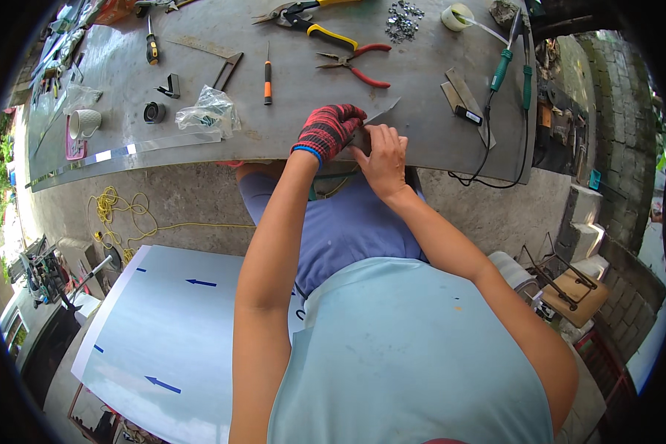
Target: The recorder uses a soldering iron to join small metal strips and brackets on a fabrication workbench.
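My left hand (331, 132), in a red and black striped knit glove with a blue cuff, is closed at the near edge of the grey metal table (222, 66). Bare and close beside it, my right hand (383, 154) has its fingers bent in a pinch. Between them is a small thin piece of metal sheet (383, 111), its pointed shiny end sticking out to the far right. The rest of it is hidden by my fingers. Beyond my hands lie red-handled pliers (355, 65), an orange and black screwdriver (267, 83) and yellow and black tin snips (307, 22).
Two green-handled soldering irons (502, 70) with black cords lie at the right, near flat metal strips (462, 96). Left are a try square (214, 55), a plastic bag (211, 111), and a white cup (85, 123). Small metal bits (405, 21) are heaped far off. Yellow cord (111, 211) lies below.
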A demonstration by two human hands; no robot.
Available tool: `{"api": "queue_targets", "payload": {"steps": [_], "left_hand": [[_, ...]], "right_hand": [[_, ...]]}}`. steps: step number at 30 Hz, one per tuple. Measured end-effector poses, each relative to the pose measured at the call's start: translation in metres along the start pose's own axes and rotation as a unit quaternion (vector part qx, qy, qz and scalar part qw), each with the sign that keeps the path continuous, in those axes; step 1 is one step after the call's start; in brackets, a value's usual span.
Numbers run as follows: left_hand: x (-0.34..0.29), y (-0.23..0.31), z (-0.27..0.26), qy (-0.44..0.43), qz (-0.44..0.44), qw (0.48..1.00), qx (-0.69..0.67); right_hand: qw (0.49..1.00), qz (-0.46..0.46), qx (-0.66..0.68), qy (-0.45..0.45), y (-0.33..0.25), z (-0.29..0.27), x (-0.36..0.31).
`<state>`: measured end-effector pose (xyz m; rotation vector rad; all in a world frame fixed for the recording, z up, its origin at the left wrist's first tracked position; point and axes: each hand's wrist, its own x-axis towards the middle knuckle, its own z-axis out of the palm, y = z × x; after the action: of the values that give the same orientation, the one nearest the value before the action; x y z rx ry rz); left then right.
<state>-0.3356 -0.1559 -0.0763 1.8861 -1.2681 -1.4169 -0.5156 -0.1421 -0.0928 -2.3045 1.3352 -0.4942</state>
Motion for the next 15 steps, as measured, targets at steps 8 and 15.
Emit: {"api": "queue_targets", "payload": {"steps": [8, 15], "left_hand": [[0.010, 0.007, -0.021, 0.024, 0.026, 0.997, 0.072], [0.010, 0.006, -0.026, -0.006, -0.008, 0.997, 0.072]], "right_hand": [[0.999, 0.015, 0.001, 0.040, 0.018, -0.003, 0.015], [0.998, -0.062, -0.001, -0.016, 0.028, -0.030, 0.009]]}}
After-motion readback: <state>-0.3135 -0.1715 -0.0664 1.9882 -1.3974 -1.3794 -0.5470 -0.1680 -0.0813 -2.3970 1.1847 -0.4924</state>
